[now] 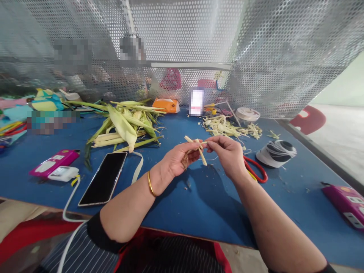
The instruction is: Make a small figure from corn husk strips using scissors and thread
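My left hand [186, 156] is closed on a small bundle of pale corn husk strips [202, 154], which cross one another at its fingertips. A brownish twisted bit shows at the palm side of that hand. My right hand [226, 149] pinches the end of a strip at the right of the crossing, fingertips almost touching the left hand's. Both hands are raised over the blue table [176, 204]. Scissors with red handles [260, 174] lie just beyond my right wrist, partly hidden by it. Thin thread runs on the table behind the hands.
Green and pale corn husks [125, 125] are piled left of centre, cut husk scraps [220, 126] behind my right hand. A thread spool [275, 153] stands at right. A phone [104, 178] and a purple power strip [55, 163] with a white cable lie left; another purple strip [345, 203] lies right.
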`<state>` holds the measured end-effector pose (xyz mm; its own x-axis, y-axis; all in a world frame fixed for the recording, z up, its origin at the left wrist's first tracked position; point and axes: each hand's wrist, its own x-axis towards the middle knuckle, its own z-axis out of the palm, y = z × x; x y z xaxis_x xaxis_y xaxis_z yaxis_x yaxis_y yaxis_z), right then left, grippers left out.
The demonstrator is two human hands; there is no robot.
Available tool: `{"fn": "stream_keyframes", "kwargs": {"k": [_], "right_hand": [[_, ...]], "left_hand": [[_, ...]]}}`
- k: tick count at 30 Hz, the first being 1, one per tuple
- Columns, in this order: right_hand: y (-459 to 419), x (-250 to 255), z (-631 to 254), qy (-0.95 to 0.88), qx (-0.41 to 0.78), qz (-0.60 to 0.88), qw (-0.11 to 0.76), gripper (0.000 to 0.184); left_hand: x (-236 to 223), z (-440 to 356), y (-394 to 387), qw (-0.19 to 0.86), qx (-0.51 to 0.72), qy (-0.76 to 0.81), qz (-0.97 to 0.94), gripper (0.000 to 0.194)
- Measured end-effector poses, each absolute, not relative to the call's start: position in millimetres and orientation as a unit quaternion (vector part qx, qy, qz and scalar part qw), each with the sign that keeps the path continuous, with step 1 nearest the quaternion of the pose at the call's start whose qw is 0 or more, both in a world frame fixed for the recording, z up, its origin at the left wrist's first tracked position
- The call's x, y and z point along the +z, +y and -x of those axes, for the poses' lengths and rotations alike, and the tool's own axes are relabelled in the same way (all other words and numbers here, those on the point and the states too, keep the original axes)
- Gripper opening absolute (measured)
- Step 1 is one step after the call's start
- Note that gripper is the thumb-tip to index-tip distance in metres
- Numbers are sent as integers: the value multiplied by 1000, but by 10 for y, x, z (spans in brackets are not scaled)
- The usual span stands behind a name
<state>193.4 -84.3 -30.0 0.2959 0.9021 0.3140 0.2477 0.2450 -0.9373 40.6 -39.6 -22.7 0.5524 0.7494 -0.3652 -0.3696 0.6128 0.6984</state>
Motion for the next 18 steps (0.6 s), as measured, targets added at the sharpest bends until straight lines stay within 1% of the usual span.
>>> {"fn": "stream_keyframes", "kwargs": {"k": [3,5,7,9,10,12,15,17,18], "right_hand": [[-815,-327,-1966,-530,285,551,578,17],[-794,-356,-2005,-544,290,570,543,18],[-776,-394,-2048,-593,254,619,448,13],[-764,-441,-2076,-654,181,666,309,5],[-759,-467,-2081,-677,145,678,246,5],[-749,-521,-2071,-700,101,686,173,6],[-727,-595,-2030,-716,85,677,149,9],[-708,-624,-2004,-726,83,660,174,13],[-698,-627,-1997,-725,90,652,206,13]], "left_hand": [[-212,-395,-390,834,337,328,-288,9],[-195,-372,-369,828,346,332,-290,10],[-172,-340,-339,814,363,340,-298,8],[-147,-307,-307,797,382,350,-311,7],[-137,-293,-295,789,390,355,-317,6],[-124,-275,-280,777,398,365,-324,7],[-118,-272,-280,770,397,374,-330,7],[-121,-276,-283,768,393,378,-335,7],[-122,-277,-283,767,392,380,-336,8]]}}
